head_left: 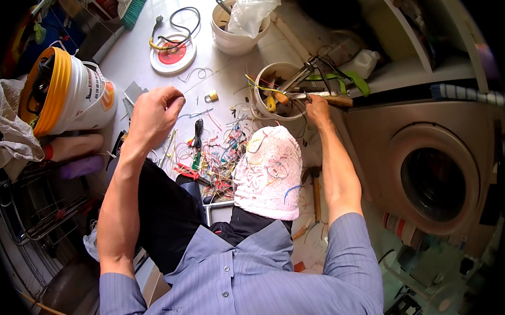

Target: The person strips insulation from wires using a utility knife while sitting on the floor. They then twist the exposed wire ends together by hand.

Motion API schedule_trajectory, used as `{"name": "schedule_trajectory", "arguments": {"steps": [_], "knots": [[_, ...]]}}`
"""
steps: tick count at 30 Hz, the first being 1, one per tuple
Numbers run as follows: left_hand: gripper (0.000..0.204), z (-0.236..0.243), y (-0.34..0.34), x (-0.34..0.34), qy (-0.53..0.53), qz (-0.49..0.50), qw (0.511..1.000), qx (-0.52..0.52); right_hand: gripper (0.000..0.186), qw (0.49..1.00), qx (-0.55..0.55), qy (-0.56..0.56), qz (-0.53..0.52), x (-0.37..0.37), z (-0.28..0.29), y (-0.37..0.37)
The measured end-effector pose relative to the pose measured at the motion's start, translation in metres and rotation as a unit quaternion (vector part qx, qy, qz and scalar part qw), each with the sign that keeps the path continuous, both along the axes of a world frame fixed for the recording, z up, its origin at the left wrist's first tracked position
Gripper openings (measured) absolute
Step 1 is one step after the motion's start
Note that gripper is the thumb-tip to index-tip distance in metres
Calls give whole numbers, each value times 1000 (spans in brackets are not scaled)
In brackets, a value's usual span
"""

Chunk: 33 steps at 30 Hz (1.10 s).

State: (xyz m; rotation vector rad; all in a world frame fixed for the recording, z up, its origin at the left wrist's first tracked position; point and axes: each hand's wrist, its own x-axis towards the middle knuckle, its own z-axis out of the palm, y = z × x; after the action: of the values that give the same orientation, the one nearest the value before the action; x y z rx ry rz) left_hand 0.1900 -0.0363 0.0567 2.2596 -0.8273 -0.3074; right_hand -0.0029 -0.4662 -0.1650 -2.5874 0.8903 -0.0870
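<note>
In the upper centre-right of the frame, the right hand (317, 111) is at the edge of a white bucket (266, 72) of tools, fingers bent among wires and handles; the view is too small to tell what, if anything, it grips. The left hand (155, 119), left of centre, has its fingers curled in against the thumb. Scraps of coloured wire (224, 150) lie mid-frame, beside a pink cloth (262, 200) over the knee. A yellow padlock (211, 96) sits above them.
</note>
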Motion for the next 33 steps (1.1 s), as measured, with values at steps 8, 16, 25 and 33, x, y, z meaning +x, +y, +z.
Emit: {"name": "schedule_trajectory", "arguments": {"steps": [8,16,25,33], "knots": [[13,-4,-11,-2,2,-49,999,15,16,997,-64,3,51,21,-19,17],[11,-4,-26,-9,6,-84,996,-2,9,987,-139,-4,86,27,-29,26],[13,-4,-33,-12,5,-102,995,3,7,992,-49,-10,112,32,12,20],[15,0,-37,-14,9,-109,994,2,7,992,-62,-23,111,30,33,9]]}}
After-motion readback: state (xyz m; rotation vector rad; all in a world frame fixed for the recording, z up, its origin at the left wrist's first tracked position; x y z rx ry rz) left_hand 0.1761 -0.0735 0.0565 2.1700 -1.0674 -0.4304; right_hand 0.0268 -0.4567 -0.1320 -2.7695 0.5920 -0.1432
